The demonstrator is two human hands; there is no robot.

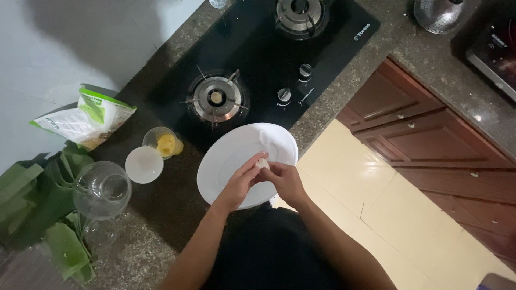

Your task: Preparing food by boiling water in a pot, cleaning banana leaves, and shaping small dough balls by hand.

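A white plate (231,156) sits on the dark stone counter in front of the gas stove. Over its near right edge, my left hand (239,185) and my right hand (285,180) meet and pinch a small pale lump (262,163) between their fingertips. What the lump is cannot be made out. A pale streak lies on the plate near its far rim.
Left of the plate stand a small white bowl (144,164), a little glass with yellow contents (163,142) and an empty glass jar (102,189). A green-and-white packet (86,118) and green leaves (32,209) lie further left. The stove burner (216,98) is behind; wooden cabinets (430,139) at right.
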